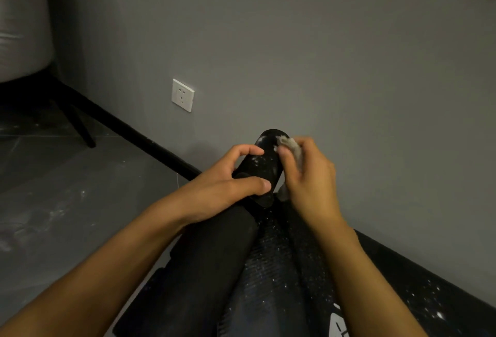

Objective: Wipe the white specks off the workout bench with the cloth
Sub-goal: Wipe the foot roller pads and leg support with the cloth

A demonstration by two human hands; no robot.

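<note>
The black workout bench (268, 269) runs from the lower middle of the view up toward the grey wall, with white specks scattered over its padding. A black foam roller pad (264, 162) at its far end also carries white specks. My left hand (228, 186) grips this roller from the left, thumb laid across its near side. My right hand (308, 173) holds a small crumpled grey-white cloth (291, 146) and presses it against the roller's upper right side.
A grey wall with a white power socket (183, 95) stands close behind the bench. A black skirting strip (120, 124) runs along its base. A chair with black legs (80, 127) sits at the far left on the grey, dusty floor (67, 189).
</note>
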